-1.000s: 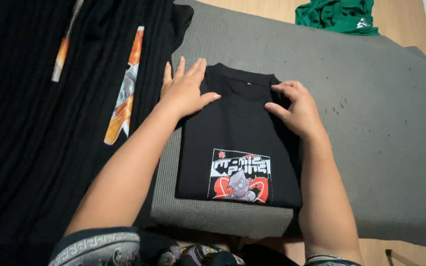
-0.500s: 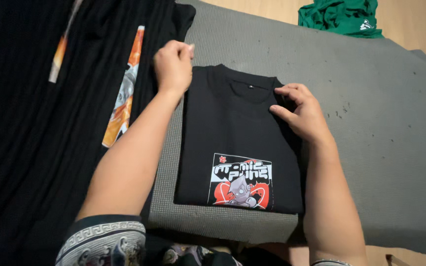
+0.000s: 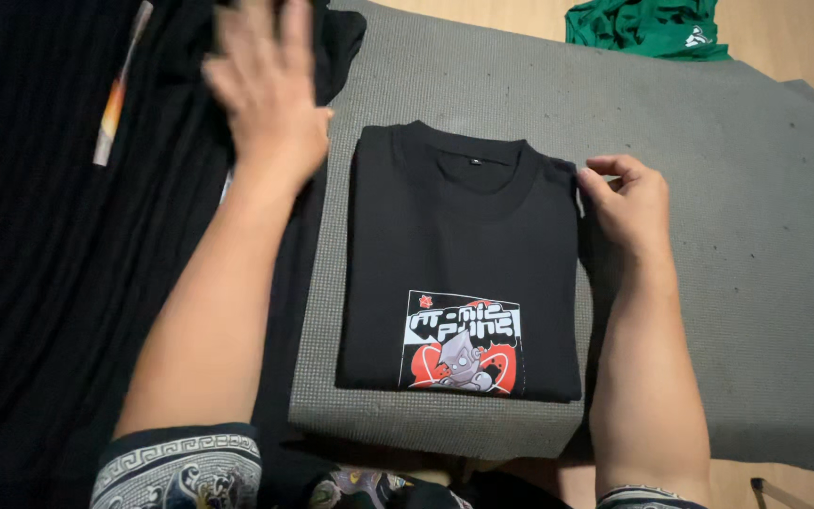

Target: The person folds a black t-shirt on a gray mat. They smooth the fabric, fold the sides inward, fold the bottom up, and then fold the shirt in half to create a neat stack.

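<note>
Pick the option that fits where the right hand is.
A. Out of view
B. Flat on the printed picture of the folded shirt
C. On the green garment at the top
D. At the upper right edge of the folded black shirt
D: the right hand has its fingertips at the upper right edge of the folded black shirt, far from the green garment.

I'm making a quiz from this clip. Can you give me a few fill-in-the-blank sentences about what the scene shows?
1. The folded black T-shirt lies on a ____ mat.
2. The ____ hand touches the shirt's shoulder edge.
3. The left hand is over the ____ cloth.
4. A ____ garment lies beyond the mat.

Missing words: grey; right; black; green
</note>
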